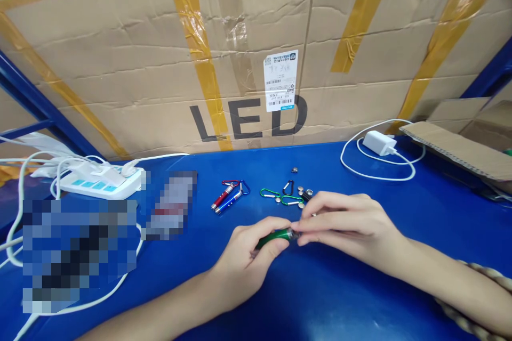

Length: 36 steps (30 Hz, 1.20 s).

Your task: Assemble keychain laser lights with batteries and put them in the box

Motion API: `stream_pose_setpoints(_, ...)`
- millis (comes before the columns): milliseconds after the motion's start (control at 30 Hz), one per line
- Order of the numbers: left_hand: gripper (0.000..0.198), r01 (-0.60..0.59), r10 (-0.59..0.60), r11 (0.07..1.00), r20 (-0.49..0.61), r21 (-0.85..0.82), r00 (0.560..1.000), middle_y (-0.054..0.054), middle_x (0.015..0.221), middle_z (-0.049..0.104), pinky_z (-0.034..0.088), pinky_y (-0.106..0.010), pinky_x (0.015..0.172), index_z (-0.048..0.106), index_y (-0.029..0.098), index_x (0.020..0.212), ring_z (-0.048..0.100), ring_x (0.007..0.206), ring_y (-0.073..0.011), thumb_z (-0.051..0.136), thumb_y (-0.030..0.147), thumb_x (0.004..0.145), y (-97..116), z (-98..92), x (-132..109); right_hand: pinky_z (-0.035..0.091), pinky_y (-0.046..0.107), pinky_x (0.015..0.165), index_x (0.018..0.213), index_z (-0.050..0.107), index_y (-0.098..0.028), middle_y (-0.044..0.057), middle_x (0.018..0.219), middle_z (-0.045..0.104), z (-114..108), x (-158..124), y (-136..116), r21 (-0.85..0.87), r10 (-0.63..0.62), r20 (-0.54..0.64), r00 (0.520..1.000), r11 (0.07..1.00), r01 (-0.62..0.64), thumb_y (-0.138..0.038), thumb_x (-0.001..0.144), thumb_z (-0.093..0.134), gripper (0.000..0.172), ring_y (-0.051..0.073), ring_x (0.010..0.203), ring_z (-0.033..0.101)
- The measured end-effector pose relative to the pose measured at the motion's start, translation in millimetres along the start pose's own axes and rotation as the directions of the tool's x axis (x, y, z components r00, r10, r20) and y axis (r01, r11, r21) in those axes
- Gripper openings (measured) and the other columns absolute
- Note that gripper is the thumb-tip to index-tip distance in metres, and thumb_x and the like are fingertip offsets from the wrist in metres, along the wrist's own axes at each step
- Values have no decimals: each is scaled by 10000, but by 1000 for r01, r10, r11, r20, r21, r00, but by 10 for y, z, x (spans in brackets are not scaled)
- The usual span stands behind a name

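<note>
My left hand point(250, 261) is closed around a small green keychain flashlight point(275, 236), its silver end pointing right. At that end, the fingertips of my right hand point(356, 221) are pinched together on the metal tip; whether a separate small part sits between them is hidden. Just beyond my right hand lie a green carabiner clip point(270, 193), a second green clip point(292, 201) and a black clip point(288, 187). Several small round silver pieces, like button cells point(301, 205), are scattered beside them. A dark cylinder point(308, 195) there is partly covered by my fingers.
A red flashlight point(221, 198) and a blue flashlight point(229, 203), both with clips, lie left of centre. One small metal piece point(295, 170) is farther back. Left stands a white power strip point(104, 184) with cables; right, a white charger point(379, 144) and an open carton point(452, 152). A large cardboard box point(140, 64) walls the back.
</note>
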State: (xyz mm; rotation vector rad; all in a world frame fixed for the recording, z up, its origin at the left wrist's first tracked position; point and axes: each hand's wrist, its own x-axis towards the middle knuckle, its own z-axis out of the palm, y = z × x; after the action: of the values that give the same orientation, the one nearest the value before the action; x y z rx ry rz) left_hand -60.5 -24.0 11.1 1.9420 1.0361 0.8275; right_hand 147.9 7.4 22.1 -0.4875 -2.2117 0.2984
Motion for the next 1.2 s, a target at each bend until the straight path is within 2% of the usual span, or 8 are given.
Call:
stream_pose_setpoints(200, 255, -6, 8, 1000, 77, -20, 997, 27, 787, 682, 384, -186, 617, 693, 224, 979, 537, 617, -111, 458, 177, 895, 15, -3, 20, 420, 159, 541, 813, 702, -209, 5, 790, 638, -18, -11, 13, -33, -2, 99, 995, 999, 5, -207, 896, 558, 166, 62, 637, 599)
stream_pose_setpoints(433, 245, -53, 41, 993, 117, 103, 992, 5, 883, 714, 406, -192, 695, 687, 235, 966, 630, 771, -147, 457, 179, 902, -33, 14, 1, 357, 184, 512, 778, 698, -234, -14, 684, 614, 4, -48, -34, -67, 68, 170, 983, 996, -57, -249, 892, 569, 173, 77, 612, 579)
stream_pose_setpoints(600, 211, -28, 5, 978, 112, 205, 994, 25, 795, 691, 386, -195, 610, 639, 235, 943, 590, 636, -128, 441, 178, 899, -27, 13, -22, 331, 188, 484, 728, 695, -214, -15, 650, 601, 54, -56, -26, -22, 99, 141, 985, 995, -97, -247, 857, 614, 156, 77, 578, 559)
stream_pose_setpoints(733, 130, -23, -2, 974, 106, 226, 994, 43, 706, 646, 352, -199, 541, 556, 231, 910, 534, 537, -118, 430, 197, 899, -30, 19, -32, 341, 183, 465, 665, 667, -168, -11, 618, 584, 116, -47, -67, 72, 212, 90, 973, 973, -218, -246, 819, 649, 173, 71, 524, 517)
stream_pose_setpoints(867, 66, -75, 55, 972, 96, 224, 994, 46, 695, 629, 327, -199, 503, 462, 229, 847, 539, 506, -112, 432, 201, 899, -63, 40, -50, 397, 190, 508, 615, 647, -153, -6, 587, 565, 156, -15, -125, 169, 420, 142, 896, 882, -440, -293, 780, 673, 218, 87, 539, 517)
stream_pose_setpoints(1033, 91, -153, 141, 956, 67, 251, 988, 26, 718, 640, 334, -200, 484, 483, 223, 831, 547, 504, -112, 435, 204, 906, -104, 57, -61, 393, 202, 477, 547, 589, -146, -19, 562, 507, 179, 32, -156, 291, 634, 296, 715, 653, -699, -423, 697, 721, 341, 89, 513, 480)
stream_pose_setpoints(1100, 94, -142, 133, 963, 54, 230, 990, 13, 742, 646, 360, -195, 502, 501, 224, 833, 557, 532, -116, 442, 213, 906, -107, 62, -59, 383, 204, 462, 541, 548, -151, -26, 563, 498, 197, 34, -157, 334, 661, 320, 679, 592, -733, -432, 683, 724, 361, 82, 492, 463)
stream_pose_setpoints(1200, 60, -43, 44, 986, -2, 164, 999, 10, 730, 630, 382, -192, 519, 515, 225, 857, 547, 550, -122, 467, 241, 890, -98, 70, -51, 374, 203, 445, 575, 487, -168, -38, 539, 491, 219, 32, -162, 396, 658, 328, 678, 555, -731, -454, 708, 695, 378, 81, 466, 463)
